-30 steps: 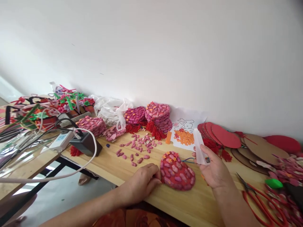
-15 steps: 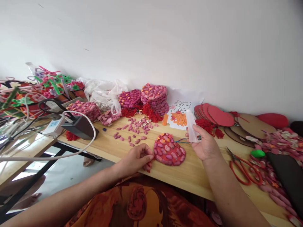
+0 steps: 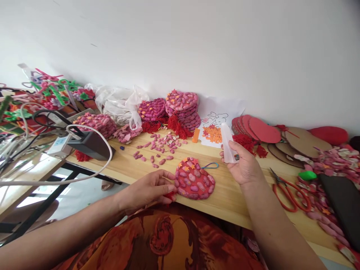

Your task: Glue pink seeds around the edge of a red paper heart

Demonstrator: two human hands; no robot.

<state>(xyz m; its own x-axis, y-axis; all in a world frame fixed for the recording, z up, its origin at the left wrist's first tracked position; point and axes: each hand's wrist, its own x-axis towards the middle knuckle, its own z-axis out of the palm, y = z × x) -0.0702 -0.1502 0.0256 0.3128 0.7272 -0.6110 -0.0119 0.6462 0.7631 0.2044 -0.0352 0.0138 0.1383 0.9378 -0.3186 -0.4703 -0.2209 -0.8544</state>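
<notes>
A round red ornament (image 3: 194, 180), covered in pink peanut shells with several small orange stars near its upper edge, lies flat on the wooden table (image 3: 236, 202). A blue cord loop (image 3: 210, 165) sticks out from its upper right. My left hand (image 3: 150, 189) is at its lower left edge, fingers curled round a red tassel (image 3: 170, 195) that they partly hide. To the right, above the table, my right hand (image 3: 244, 163) grips a translucent white squeeze bottle (image 3: 228, 148), nozzle upward. Part of its dark label shows by the palm.
Loose pink peanut shells (image 3: 161, 146) lie beyond my left hand. Stacked ornaments (image 3: 182, 108), orange stars (image 3: 212, 135) on paper and red discs (image 3: 260, 127) stand along the wall. Red-handled scissors (image 3: 291, 195) lie at right; a black adapter (image 3: 91, 144) with a looping cable is at left.
The ornament and my left hand have shifted a little left. The cord, which earlier stretched toward my right hand, now rests as a loop apart from it. The view has shifted slightly.
</notes>
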